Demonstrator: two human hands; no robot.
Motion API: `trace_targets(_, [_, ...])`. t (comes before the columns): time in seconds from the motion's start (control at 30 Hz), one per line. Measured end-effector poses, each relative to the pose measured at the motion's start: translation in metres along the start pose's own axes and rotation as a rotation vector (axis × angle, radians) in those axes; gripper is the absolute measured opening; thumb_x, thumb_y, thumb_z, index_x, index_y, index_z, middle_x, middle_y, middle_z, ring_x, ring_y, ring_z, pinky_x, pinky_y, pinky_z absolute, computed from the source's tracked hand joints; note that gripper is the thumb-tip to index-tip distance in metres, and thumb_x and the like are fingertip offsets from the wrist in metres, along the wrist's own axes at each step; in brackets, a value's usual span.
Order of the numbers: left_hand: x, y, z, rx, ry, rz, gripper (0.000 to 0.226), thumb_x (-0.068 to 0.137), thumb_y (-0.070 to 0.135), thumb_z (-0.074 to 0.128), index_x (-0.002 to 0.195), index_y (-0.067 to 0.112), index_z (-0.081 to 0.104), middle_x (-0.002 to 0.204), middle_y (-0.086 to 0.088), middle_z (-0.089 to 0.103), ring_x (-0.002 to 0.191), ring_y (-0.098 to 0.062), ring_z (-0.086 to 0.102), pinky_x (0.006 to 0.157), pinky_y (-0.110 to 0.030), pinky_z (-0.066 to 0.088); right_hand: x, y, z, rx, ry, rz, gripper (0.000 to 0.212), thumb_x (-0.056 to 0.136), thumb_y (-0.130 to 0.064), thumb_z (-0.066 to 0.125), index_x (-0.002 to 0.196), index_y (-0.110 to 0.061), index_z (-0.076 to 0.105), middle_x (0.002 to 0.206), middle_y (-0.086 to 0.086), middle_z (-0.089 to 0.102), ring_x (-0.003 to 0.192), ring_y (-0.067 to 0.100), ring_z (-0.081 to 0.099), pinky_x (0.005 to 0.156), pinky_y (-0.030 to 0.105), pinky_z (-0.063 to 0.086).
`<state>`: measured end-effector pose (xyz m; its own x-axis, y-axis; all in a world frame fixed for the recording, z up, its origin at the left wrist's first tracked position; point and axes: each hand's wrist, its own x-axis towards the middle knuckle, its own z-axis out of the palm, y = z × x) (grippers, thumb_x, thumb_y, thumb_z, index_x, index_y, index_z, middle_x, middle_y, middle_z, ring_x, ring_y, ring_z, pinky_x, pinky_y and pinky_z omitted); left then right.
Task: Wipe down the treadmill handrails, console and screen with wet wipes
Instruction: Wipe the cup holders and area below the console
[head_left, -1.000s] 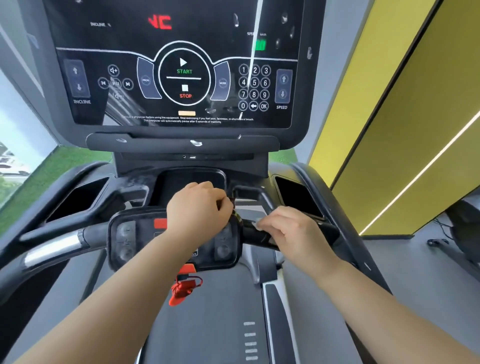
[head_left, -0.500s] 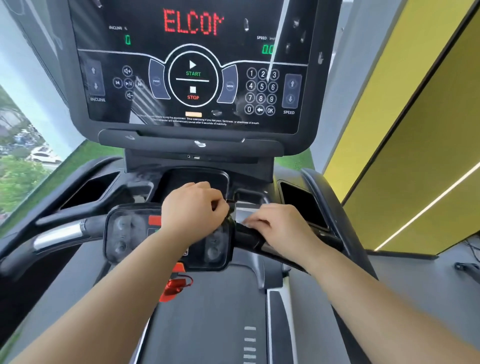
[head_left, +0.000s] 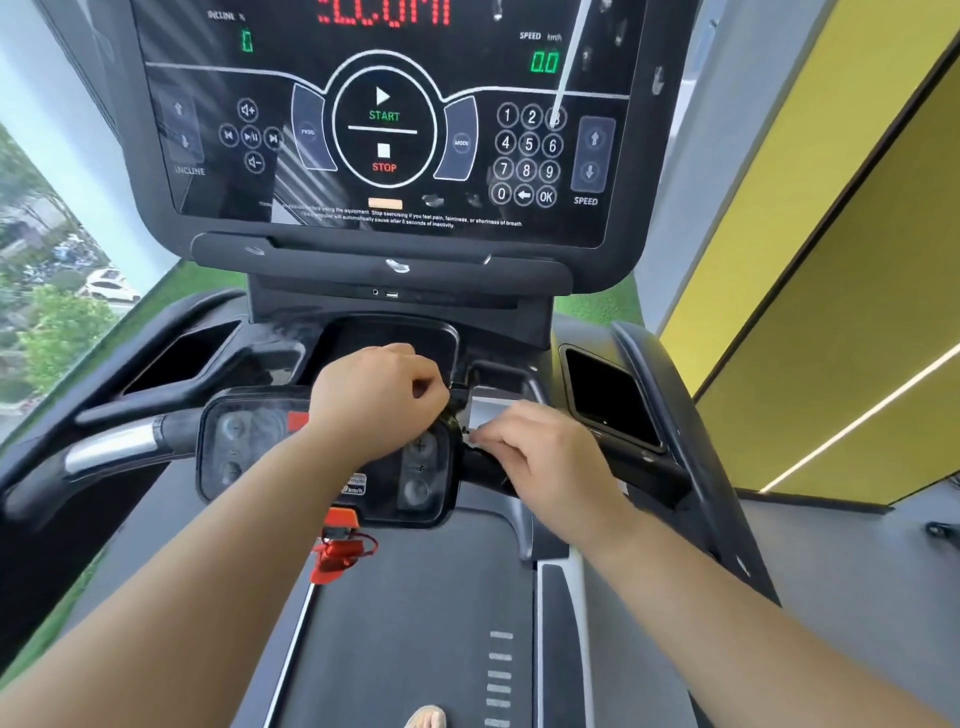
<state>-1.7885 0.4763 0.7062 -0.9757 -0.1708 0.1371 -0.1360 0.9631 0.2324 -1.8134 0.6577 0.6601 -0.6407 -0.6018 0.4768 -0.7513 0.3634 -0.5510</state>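
Handrails (head_left: 111, 444) two, console (head_left: 384, 208) one; left hand (head_left: 376, 397), right hand (head_left: 550, 457) both curled, grip contents cannot tell.

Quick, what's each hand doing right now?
Left hand: closed, pinching a small dark item, unclear what.
Right hand: closed, pinching a small pale item above the black treadmill handrail, unclear what.

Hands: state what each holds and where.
Both pinch one dark packet between them: left hand its upper-left edge, right hand its lower-right side. Contents cannot be told.
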Motion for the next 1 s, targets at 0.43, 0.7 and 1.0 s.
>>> trace_targets(0.43, [-0.002, 0.002, -0.001, 0.003, 0.003, -0.015, 0.026, 0.09, 0.034, 0.046, 0.081, 0.024, 0.069, 0.084, 0.004, 0.058, 0.078, -0.016, 0.055, 0.065, -0.03, 0.051, -0.026, 0.015, 0.002, -0.196, 0.012, -0.411, 0.013, 0.089, -0.002, 0.059, 0.088, 0.0, 0.072, 0.09, 0.01, 0.066, 0.089, 0.022, 0.055, 0.077, 0.03, 0.05])
trace_targets(0.7, [-0.001, 0.002, 0.001, 0.006, 0.014, -0.002, 0.026, 0.09, 0.033, 0.046, 0.078, 0.025, 0.068, 0.081, 0.005, 0.057, 0.075, -0.015, 0.055, 0.061, -0.027, 0.048, -0.026, 0.01, 0.008, -0.215, 0.081, -0.356, 0.017, 0.089, -0.002, 0.056, 0.085, -0.002, 0.072, 0.085, 0.009, 0.065, 0.084, 0.022, 0.054, 0.071, 0.033, 0.051])
trace_targets(1.0, [-0.001, 0.003, 0.003, 0.034, 0.03, 0.009, 0.026, 0.09, 0.034, 0.045, 0.081, 0.028, 0.068, 0.084, 0.007, 0.057, 0.079, -0.014, 0.054, 0.059, -0.024, 0.043, -0.032, 0.017, -0.013, 0.003, 0.141, 0.108, 0.018, 0.087, -0.02, 0.062, 0.091, -0.01, 0.076, 0.081, -0.001, 0.068, 0.074, 0.012, 0.064, 0.069, 0.027, 0.052])
